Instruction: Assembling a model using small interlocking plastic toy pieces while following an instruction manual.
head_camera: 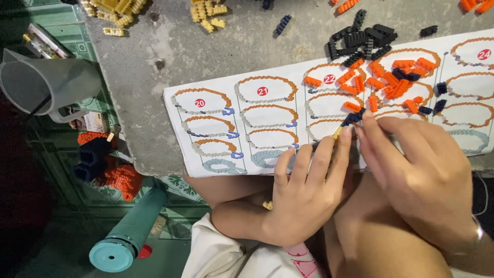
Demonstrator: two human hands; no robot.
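Observation:
My left hand (307, 193) and my right hand (419, 172) meet over a white instruction sheet (257, 123) printed with ring-shaped build steps. Between their fingertips they pinch a small assembly of dark blue and yellowish bricks (350, 121). The left fingers hold its lower end, the right fingertips press on its upper end. Just beyond the fingers, loose orange bricks (391, 82) and a few dark blue ones lie on the sheet. A pile of black bricks (363, 40) sits at the sheet's far edge.
Yellow bricks (116, 11) lie scattered at the far side of the grey stone table (206, 46). On the floor at left stand a clear plastic jug (46, 82), an orange and dark blue brick model (105, 162) and a teal tube (128, 231).

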